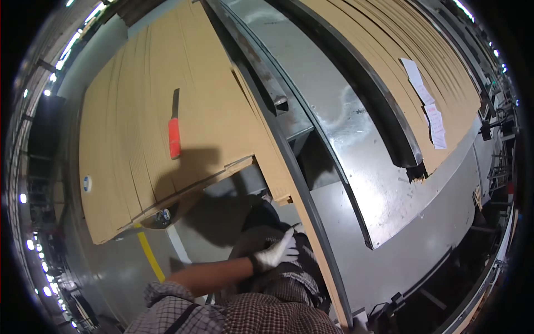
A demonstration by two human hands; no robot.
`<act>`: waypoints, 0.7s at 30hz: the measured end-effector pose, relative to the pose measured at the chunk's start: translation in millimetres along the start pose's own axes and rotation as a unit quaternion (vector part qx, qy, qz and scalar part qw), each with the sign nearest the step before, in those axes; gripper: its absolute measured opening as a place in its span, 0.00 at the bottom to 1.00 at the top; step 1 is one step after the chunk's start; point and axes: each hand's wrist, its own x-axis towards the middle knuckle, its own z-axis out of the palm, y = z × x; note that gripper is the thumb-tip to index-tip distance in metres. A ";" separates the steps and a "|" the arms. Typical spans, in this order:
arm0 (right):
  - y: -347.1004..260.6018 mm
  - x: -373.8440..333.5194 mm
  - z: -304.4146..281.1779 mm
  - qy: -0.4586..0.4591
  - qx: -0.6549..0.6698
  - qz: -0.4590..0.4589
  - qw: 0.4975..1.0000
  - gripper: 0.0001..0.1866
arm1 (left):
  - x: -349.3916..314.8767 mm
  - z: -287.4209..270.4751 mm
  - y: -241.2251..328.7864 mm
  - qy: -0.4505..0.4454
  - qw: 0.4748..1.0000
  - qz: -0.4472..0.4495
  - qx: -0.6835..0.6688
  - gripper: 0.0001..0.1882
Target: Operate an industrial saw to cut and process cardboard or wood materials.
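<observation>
The left hand (278, 251) is laid flat on clothing (300, 284), beside the long strip (305, 206) at the cardboard (133, 111)'s right edge; the right hand (299, 227), seemingly mostly hidden, shows no readable grip. Even support is advised.

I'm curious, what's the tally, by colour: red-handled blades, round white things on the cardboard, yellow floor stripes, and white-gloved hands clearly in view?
Red-handled blade: 1
Round white thing: 1
Yellow floor stripe: 1
White-gloved left hand: 1 (a white patch beside it is too hidden to count)
Total: 4
</observation>
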 end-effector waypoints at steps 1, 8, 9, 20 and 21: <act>-18.6 -19.8 22.8 0.045 0.030 0.060 0.997 0.44 | 12.2 -0.4 -5.8 -0.033 0.984 -0.011 -0.174 0.30; 20.4 -95.2 73.9 0.170 0.220 0.121 0.953 0.41 | 120.1 54.6 -140.1 -0.043 0.943 -0.118 -0.307 0.36; 26.3 -103.0 77.2 0.186 0.241 0.117 0.945 0.40 | 133.0 68.4 -146.4 0.043 0.934 -0.166 -0.315 0.37; -221.9 -116.0 21.7 0.313 0.146 -0.342 0.874 0.42 | 195.5 58.1 -2.6 0.095 0.986 0.117 0.071 0.31; -243.5 -98.5 7.5 0.275 0.011 -0.424 0.863 0.40 | 175.5 40.8 0.3 0.086 0.992 0.092 0.026 0.33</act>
